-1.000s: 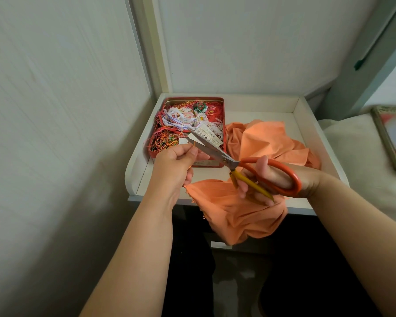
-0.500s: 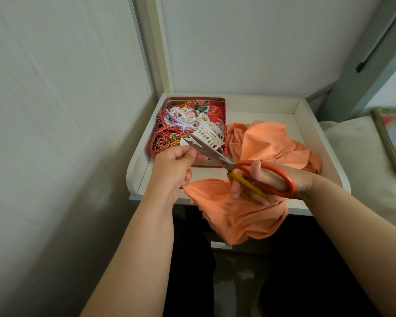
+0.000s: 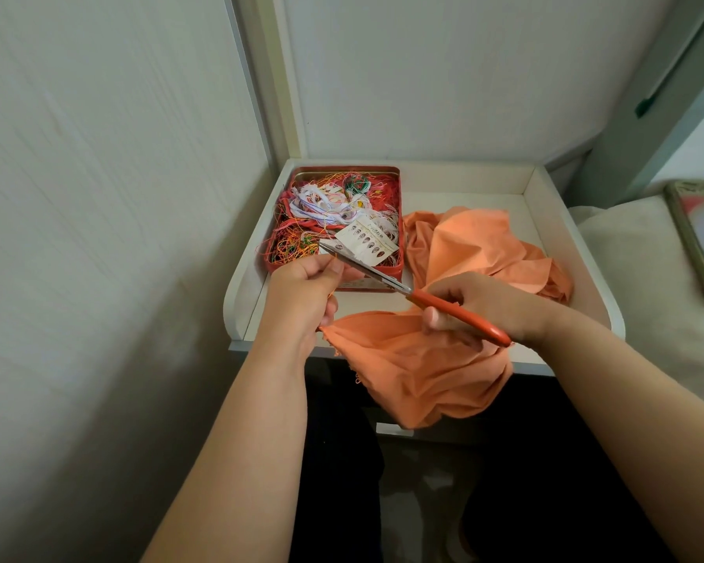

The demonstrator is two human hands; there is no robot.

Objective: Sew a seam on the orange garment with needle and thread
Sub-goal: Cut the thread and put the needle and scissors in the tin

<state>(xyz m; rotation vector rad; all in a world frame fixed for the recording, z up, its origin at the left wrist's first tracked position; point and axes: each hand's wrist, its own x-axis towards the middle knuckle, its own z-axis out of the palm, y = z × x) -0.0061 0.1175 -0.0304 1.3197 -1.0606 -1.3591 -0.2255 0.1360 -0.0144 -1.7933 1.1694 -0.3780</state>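
Orange garment [image 3: 444, 359], centre frame: soft, limp, light; best pinched at frayed edge. Right hand [image 3: 488, 306] gripping closed scissors [image 3: 387, 280]; left hand [image 3: 301, 290] pinching something unresolved, probably thread.

Orange-handled scissors [image 3: 403, 287] are gripped in the right hand [image 3: 480, 306], blades closed beside the pinched fingers of the left hand [image 3: 305, 290]. The orange garment [image 3: 423, 375] is draped over a white tray's [image 3: 565, 253] edge, beside a red tin [image 3: 397, 253] of tangled threads [image 3: 301, 245].
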